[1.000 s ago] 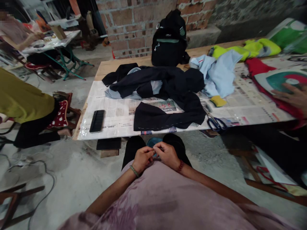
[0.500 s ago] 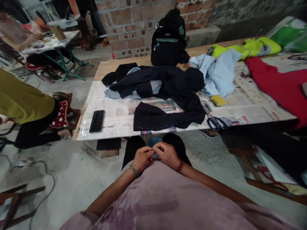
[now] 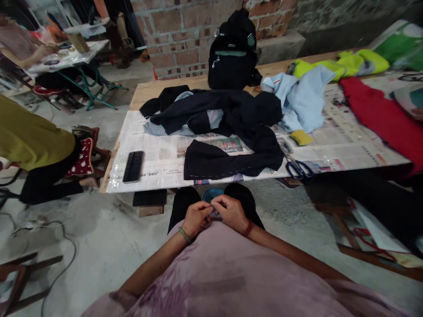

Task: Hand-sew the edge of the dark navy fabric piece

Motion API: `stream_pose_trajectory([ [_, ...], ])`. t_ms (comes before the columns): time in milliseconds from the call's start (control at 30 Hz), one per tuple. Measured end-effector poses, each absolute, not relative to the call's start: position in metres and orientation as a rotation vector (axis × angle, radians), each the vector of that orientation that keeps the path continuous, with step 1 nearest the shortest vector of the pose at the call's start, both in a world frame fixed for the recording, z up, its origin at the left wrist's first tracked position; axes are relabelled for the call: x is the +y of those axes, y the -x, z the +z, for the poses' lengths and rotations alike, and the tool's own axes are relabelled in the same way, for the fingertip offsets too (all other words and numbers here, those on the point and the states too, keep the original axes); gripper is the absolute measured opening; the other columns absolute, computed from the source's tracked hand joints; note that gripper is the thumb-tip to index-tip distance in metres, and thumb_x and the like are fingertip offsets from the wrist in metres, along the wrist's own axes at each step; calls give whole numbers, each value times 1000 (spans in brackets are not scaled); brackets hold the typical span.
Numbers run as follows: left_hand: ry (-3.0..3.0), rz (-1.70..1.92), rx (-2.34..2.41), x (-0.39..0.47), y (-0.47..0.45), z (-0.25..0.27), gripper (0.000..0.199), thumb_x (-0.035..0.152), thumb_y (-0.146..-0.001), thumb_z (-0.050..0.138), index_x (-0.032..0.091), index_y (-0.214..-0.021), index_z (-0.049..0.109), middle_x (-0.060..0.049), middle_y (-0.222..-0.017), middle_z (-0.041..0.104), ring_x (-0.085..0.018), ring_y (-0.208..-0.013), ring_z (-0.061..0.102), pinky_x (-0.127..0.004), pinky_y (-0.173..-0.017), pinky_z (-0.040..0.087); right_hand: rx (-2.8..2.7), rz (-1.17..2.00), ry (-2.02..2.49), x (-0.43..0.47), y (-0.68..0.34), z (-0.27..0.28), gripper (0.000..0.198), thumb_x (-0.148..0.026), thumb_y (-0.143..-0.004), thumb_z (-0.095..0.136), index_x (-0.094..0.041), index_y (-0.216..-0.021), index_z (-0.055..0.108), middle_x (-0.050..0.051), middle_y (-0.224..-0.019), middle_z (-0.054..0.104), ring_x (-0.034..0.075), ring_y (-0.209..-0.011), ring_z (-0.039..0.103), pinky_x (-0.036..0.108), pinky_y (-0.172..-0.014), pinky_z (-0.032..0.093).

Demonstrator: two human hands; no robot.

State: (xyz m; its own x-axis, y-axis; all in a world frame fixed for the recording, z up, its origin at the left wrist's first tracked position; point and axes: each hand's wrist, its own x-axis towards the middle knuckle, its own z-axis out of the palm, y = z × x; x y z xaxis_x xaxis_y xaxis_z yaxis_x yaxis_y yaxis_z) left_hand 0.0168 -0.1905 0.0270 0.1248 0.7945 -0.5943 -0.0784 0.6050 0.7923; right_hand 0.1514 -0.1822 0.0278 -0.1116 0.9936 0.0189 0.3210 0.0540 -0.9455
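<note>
At the right edge, a pointed teal-and-white object (image 3: 411, 99) was partly in view over the red garment (image 3: 373, 110); half a second earlier that garment had lain without it, and a second earlier another person's hand had rested on the object farther in. The left hand (image 3: 198, 216) and right hand (image 3: 229, 212) had kept their place above the lap, fingers closed and fingertips meeting; whether anything small was pinched between them could not be told.

The dark garment (image 3: 231, 108) had not moved. It lay rumpled on the newspaper-covered tabletop (image 3: 155, 154), just beyond the hands and apart from them. Its cloth looked matte navy to black, with light grey-blue patches showing among the folds. One long section (image 3: 228, 160) bent back along the near edge, flat and wide at its left end, with pale dashed stitches along its lower border. The scissors (image 3: 299, 168) lay just right of it.
</note>
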Motion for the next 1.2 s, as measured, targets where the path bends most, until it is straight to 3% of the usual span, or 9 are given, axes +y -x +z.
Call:
stream_pose_trajectory([
  [300, -704, 707, 1308, -189, -17, 25, 24, 35, -60, 66, 14, -67, 57, 6, -38, 46, -4, -28, 32, -17, -30, 18, -1481, 1163, 1372, -182, -151, 28, 15, -25, -74, 51, -16, -68, 61, 2, -66, 61, 9, -54, 55, 19, -52, 45],
  [567, -805, 681, 1359, -192, -17, 26, 20, 33, -63, 63, 14, -64, 57, 6, -38, 46, -3, -29, 32, -16, -30, 20, -1164, 1533, 1411, -179, -147, 26, 16, -30, -67, 56, -15, -68, 60, 0, -58, 58, 9, -48, 53, 20, -46, 46],
  [867, -1019, 641, 1419, -192, -15, 36, 16, 29, -68, 58, 14, -65, 63, 4, -41, 47, -6, -36, 39, -18, -38, 29, -1108, 1696, 1394, -177, -152, 31, 20, -33, -66, 59, -13, -70, 59, -3, -52, 54, 6, -43, 46, 16, -41, 38],
  [1033, -1430, 817, 1509, -188, 3, 40, 20, 27, -72, 56, 17, -86, 67, -3, -75, 62, -9, -55, 50, -20, -51, 40, -1129, 1738, 1440, -177, -155, 35, 20, -33, -69, 56, -13, -71, 57, -4, -43, 51, 4, -36, 41, 14, -36, 30],
  [1200, -1950, 756, 1253, -177, 11, 53, 28, 21, -81, 45, 21, -104, 61, -7, -98, 61, -15, -87, 55, -27, -78, 43, -1172, 1780, 1493, -177, -154, 41, 13, -28, -70, 52, -15, -70, 55, -6, -40, 49, 6, -34, 44, 14, -34, 28],
])
